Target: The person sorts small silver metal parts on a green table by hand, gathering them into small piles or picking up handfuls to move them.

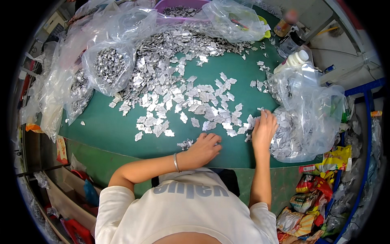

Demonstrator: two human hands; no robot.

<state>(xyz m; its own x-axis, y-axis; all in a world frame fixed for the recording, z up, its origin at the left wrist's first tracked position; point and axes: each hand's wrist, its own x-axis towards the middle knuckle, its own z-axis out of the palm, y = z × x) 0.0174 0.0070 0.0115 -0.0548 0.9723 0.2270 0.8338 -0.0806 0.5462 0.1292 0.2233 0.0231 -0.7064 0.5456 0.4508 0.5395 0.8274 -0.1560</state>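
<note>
Flat, wavy-edged silver metal pieces (200, 106) lie scattered over the green tabletop, thickening into a heap at the back. My left hand (203, 149), a bangle on its wrist, is low over the near edge with its fingers curled; whatever is under them is hidden. Beside it, on its left, sits a small cluster of metal pieces (185, 144). Farther right, my right hand (265, 127) has its fingers drawn together, with a small metal piece (260, 108) at the fingertips. It is next to a clear plastic bag (317, 138) filled with similar pieces.
Another clear bag of pieces (109, 67) stands at the back left. A purple tub (160, 5) is at the far edge. A white bottle (298, 58) and a dark-capped clear bottle (289, 44) stand at the right. Colourful packages (310, 195) lie below, beside a blue frame (367, 122).
</note>
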